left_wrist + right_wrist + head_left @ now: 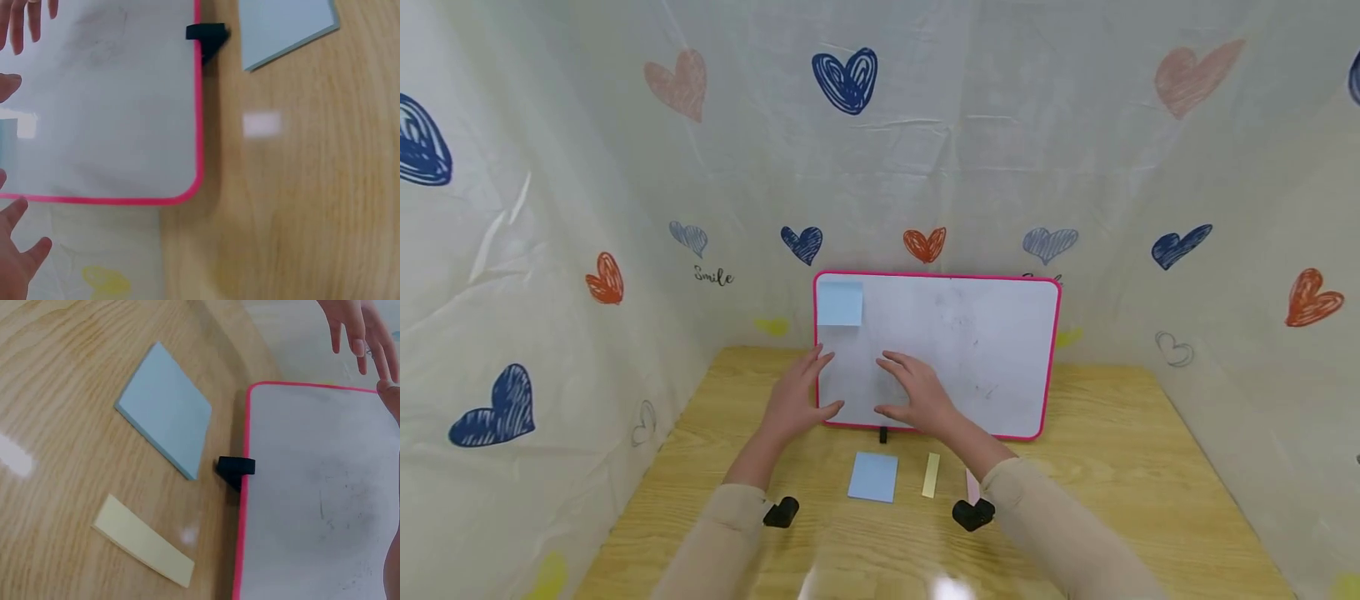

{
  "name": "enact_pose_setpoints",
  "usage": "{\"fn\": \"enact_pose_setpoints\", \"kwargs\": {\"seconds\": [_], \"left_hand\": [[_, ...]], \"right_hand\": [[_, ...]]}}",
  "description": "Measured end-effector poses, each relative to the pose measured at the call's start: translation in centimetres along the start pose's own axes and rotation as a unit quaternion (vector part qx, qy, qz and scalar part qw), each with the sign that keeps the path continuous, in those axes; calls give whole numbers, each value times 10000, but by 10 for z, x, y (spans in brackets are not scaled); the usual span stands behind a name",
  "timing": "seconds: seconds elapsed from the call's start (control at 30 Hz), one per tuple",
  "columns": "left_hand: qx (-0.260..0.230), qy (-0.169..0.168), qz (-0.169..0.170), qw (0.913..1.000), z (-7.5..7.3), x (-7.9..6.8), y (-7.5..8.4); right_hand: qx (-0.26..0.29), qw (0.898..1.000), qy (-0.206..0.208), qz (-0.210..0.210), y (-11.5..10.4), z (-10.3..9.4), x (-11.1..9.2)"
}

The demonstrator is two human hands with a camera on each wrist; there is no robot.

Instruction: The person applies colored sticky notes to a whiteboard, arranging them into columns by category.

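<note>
A whiteboard (955, 358) with a pink rim stands tilted at the back of the table. One light blue sticky note (840, 304) is on its upper left corner. My left hand (795, 392), fingers spread, is by the board's left edge below that note and holds nothing. Over the lower middle-left of the board, my right hand (917, 392) is also spread and holds nothing. The head view does not settle whether either hand touches the board. On the table in front lie a blue sticky note pad (873, 477) and a narrow yellow sticky note pad (930, 475).
A black stand foot (883, 434) grips the board's lower edge. A pink strip (972, 486) lies partly hidden by the right sleeve. Black wrist devices sit at both cuffs. A curtain (917, 158) printed with hearts surrounds the wooden table (1120, 467).
</note>
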State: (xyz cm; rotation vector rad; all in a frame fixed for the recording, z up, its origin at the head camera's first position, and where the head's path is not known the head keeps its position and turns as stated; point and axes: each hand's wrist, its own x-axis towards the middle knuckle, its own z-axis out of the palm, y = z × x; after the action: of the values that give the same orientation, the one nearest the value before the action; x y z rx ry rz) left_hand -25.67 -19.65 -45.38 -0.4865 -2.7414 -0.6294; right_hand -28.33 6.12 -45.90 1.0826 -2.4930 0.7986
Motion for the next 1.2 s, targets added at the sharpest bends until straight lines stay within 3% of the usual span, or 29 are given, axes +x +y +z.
{"fn": "enact_pose_setpoints", "kwargs": {"seconds": [0.2,0.37,0.73,0.97,1.2], "left_hand": [[-492,-92,47,9987,13,-14,8],[-1246,-281,-236,9915,25,-25,14],[-2702,-807,-746,9565,54,-56,12],[-3180,-1146,-987,9360,74,-71,9],[-3295,-1401,-821,9301,90,-76,5]], "right_hand": [[504,9978,-21,432,-1,9,-24],[1094,9894,-78,948,-2,13,-43],[2511,9506,-22,1826,-6,46,-89],[2342,9551,146,1810,-12,70,-107],[2039,9569,77,2066,-12,82,-116]]}}
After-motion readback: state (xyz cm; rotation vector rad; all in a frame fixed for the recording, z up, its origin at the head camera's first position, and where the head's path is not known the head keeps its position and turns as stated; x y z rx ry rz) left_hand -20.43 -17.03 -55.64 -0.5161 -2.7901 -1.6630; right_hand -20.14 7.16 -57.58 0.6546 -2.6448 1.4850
